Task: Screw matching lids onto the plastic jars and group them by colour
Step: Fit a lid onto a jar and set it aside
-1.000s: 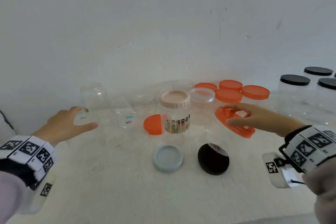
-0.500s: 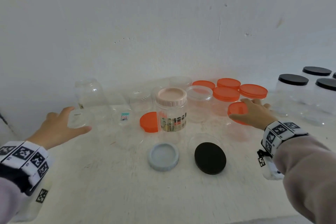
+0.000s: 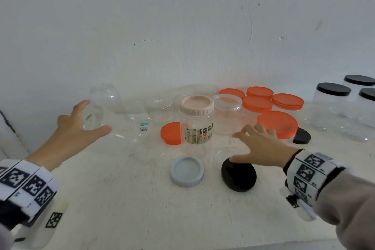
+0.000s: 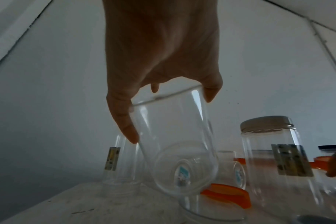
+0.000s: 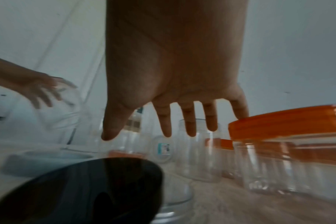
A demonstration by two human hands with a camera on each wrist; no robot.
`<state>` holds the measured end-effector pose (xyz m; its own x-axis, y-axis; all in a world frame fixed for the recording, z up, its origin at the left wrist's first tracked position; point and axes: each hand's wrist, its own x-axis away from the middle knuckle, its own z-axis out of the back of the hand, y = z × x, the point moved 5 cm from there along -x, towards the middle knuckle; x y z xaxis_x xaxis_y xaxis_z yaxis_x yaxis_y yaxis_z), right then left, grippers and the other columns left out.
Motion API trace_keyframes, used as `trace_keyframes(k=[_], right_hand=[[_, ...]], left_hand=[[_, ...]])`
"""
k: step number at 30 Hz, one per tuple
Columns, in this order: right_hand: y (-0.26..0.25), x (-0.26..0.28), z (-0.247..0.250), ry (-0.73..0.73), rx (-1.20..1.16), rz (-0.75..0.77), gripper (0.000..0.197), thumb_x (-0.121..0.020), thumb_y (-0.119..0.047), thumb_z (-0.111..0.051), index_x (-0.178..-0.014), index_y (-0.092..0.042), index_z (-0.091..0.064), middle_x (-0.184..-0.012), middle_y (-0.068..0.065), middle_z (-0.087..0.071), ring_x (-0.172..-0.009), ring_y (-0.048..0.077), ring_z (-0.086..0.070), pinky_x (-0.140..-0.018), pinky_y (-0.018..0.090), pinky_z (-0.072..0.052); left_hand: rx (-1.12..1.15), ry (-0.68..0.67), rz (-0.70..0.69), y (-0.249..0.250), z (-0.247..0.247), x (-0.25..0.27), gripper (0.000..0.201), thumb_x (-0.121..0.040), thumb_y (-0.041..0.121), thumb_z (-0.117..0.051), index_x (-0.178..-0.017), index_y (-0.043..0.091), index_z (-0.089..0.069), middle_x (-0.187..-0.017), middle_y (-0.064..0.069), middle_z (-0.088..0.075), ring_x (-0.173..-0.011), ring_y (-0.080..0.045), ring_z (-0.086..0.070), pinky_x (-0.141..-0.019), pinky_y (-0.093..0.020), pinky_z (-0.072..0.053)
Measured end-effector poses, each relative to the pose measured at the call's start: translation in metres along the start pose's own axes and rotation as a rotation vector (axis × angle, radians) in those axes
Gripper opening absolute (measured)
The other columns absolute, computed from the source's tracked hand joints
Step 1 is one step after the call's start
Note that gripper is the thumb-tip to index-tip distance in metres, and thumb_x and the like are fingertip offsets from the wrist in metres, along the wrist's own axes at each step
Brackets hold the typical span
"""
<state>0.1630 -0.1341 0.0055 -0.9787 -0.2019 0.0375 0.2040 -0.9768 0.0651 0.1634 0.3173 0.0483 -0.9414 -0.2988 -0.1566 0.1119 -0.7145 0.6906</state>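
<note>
My left hand grips a clear lidless jar at one end and holds it tilted over the table's left. My right hand hovers with spread fingers and holds nothing; its thumb is just above a loose black lid. An orange-lidded jar stands right behind that hand. A loose grey-blue lid lies at the front centre. An orange lid lies beside a labelled jar with a pink lid.
Several orange-lidded jars cluster at the back right, with black-lidded jars at the far right. A small black lid lies between the two groups. Several clear lidless jars crowd the back left by the wall.
My right hand set the orange lid on a jar at the right, let go and drew back left over the black lid. My left hand closed on the clear jar.
</note>
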Motion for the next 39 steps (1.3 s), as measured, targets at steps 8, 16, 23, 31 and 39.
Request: trace_keyframes(k=[8, 16, 23, 31, 39], right_hand=[[-0.008, 0.009, -0.018, -0.168, 0.042, -0.019, 0.092, -0.074, -0.087, -0.037, -0.150, -0.038, -0.017, -0.156, 0.002, -0.015, -0.142, 0.033, -0.011, -0.109, 0.068, -0.007], [-0.008, 0.019, -0.021, -0.186, -0.065, 0.072, 0.097, -0.070, -0.085, -0.050, -0.149, -0.038, -0.019, -0.148, -0.004, -0.024, -0.131, 0.022, -0.023, -0.106, 0.044, -0.028], [-0.039, 0.023, -0.034, -0.231, -0.066, 0.172, 0.092, -0.072, -0.065, -0.066, -0.145, -0.035, -0.020, -0.133, -0.004, -0.029, -0.115, 0.019, -0.030, -0.092, 0.033, -0.044], [-0.005, 0.023, -0.025, -0.222, -0.105, 0.007, 0.076, -0.081, -0.049, -0.060, -0.144, -0.029, -0.023, -0.124, -0.002, -0.032, -0.103, 0.018, -0.033, -0.083, 0.030, -0.040], [0.035, 0.021, -0.034, -0.294, -0.123, -0.223, 0.077, -0.089, -0.046, -0.055, -0.151, -0.019, -0.017, -0.139, 0.007, -0.031, -0.129, 0.032, -0.035, -0.101, 0.037, -0.039]], left_hand=[[0.119, -0.113, -0.025, 0.009, -0.012, 0.012, 0.092, -0.048, 0.074, -0.065, -0.130, 0.065, -0.024, -0.123, -0.002, -0.023, -0.107, -0.018, -0.041, -0.067, -0.026, -0.049], [0.164, -0.130, 0.031, 0.004, -0.015, 0.016, 0.108, -0.032, 0.080, -0.066, -0.130, 0.057, -0.027, -0.136, -0.006, -0.033, -0.123, -0.023, -0.037, -0.097, -0.041, -0.038], [0.331, -0.154, 0.099, 0.009, -0.022, 0.018, 0.135, -0.015, 0.079, -0.077, -0.133, 0.036, -0.026, -0.102, -0.006, -0.048, -0.095, -0.017, -0.056, -0.094, -0.045, -0.049], [0.616, -0.287, 0.171, 0.017, -0.027, 0.029, 0.119, -0.012, 0.049, -0.096, -0.116, 0.022, -0.046, -0.104, -0.003, -0.057, -0.080, -0.021, -0.058, -0.082, -0.039, -0.054], [0.756, -0.332, 0.186, 0.009, -0.035, 0.030, 0.092, -0.006, 0.052, -0.094, -0.090, 0.022, -0.074, -0.055, 0.012, -0.060, -0.074, -0.011, -0.063, -0.088, -0.031, -0.045]])
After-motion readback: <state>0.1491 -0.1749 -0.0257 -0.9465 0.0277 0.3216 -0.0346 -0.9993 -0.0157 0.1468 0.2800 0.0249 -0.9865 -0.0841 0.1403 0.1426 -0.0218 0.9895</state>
